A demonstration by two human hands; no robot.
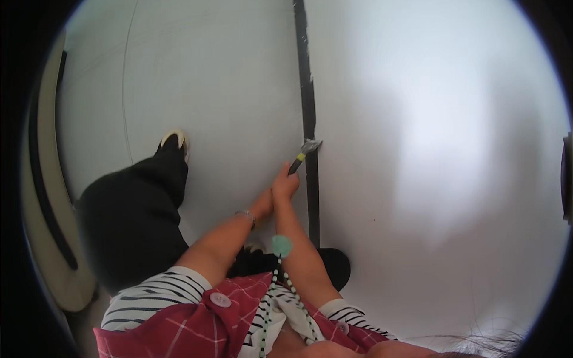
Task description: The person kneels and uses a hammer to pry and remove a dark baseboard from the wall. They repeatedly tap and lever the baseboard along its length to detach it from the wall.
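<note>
My right hand (286, 185) is closed round the dark handle of a scraper (303, 152). The scraper has a yellow band below its flat grey blade. Its blade lies tilted against the black strip (310, 116) that runs along the foot of the white wall, and the tip reaches onto the wall. My left hand (263, 204) is beside my right wrist and seems to touch it. The left fingers are mostly hidden, so I cannot tell what they grip.
On the right rises a glossy white wall (370, 179). Pale grey floor (239, 89) with a thin dark line stretches to the left. My shoe (175, 140) and bent leg in black trousers are there. A beige curved piece (51, 197) with a black strip stands at the far left. A green pendant (282, 246) hangs below my hands.
</note>
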